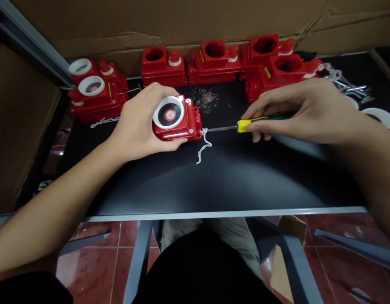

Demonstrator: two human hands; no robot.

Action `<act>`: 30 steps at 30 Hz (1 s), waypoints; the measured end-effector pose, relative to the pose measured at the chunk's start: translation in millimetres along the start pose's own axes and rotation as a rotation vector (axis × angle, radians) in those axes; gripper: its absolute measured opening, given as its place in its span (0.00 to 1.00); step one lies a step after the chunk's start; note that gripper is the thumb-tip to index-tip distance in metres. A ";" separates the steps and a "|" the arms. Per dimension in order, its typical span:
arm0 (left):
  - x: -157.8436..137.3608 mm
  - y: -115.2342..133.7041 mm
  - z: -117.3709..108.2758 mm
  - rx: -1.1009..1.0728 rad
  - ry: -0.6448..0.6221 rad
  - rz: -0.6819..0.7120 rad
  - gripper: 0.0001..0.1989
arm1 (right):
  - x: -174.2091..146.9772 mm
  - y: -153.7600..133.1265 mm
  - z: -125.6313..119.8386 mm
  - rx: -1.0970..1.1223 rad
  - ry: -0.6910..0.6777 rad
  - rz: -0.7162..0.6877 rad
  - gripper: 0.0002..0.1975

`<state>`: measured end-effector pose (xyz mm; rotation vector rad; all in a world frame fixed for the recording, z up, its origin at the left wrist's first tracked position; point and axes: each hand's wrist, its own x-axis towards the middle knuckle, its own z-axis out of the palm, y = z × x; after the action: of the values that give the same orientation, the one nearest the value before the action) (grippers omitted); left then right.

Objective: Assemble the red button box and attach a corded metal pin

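head camera: i see the left hand [140, 124] wrapped around a red box [177, 118] with a white-ringed round face, pinning it to the black table [214, 181]. the right hand [304, 109] is closed on a screwdriver [245, 125] with a yellow and green handle, its tip at the box's right side, just above a white cord [203, 145] trailing onto the table. more red boxes [214, 61] line the back edge against cardboard [182, 21]; loose white rings [378, 116] lie far right.
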<state>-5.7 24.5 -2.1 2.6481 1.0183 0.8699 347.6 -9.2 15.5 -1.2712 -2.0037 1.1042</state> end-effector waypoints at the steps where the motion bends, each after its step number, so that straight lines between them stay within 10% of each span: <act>1: 0.4 -0.2 -0.2 -0.008 -0.003 -0.009 0.31 | 1.2 2.8 2.5 0.015 -0.007 0.026 0.24; 30: -1.2 -2.5 -2.5 0.019 -0.038 0.002 0.31 | 3.3 11.1 -4.0 -0.057 0.040 -0.122 0.23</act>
<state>-9.3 25.4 -1.6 2.6707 1.0204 0.8109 354.6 -2.3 8.2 -1.1723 -2.0665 0.9640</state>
